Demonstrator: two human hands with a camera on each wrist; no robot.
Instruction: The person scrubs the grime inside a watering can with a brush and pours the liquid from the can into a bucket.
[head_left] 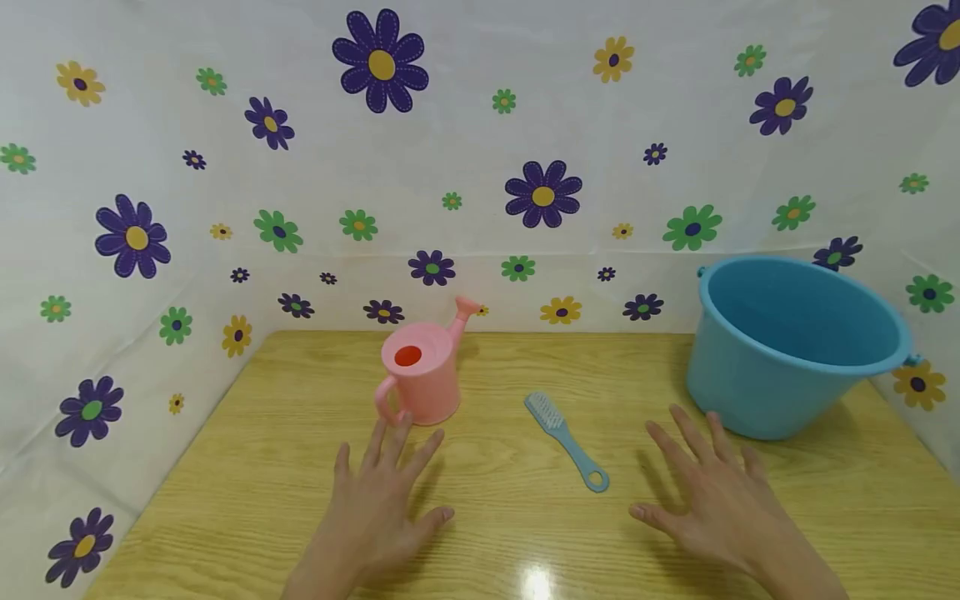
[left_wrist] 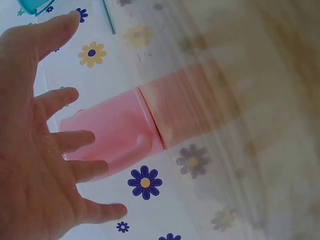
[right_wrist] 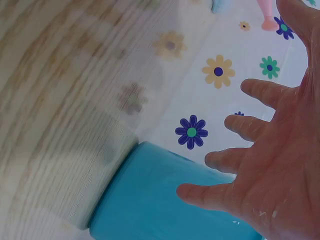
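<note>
- Left hand [head_left: 378,508]: fingers spread, palm down, near side of pink watering can [head_left: 431,387]; contact unclear.
- Right hand [head_left: 712,500]: also spread, near blue bucket [head_left: 738,375].
- Light-blue brush [head_left: 568,443] lies between can and bucket, bristles up.
- Can and bucket upright on wooden table [head_left: 495,542].
- Flower-printed sheet [head_left: 465,150] behind.

a pink watering can [head_left: 429,387] stands upright, spout angled toward the back right. a blue brush [head_left: 568,445] lies slantwise, bristles up, between it and an upright, wide-mouthed blue bucket [head_left: 750,383] at the right.
</note>
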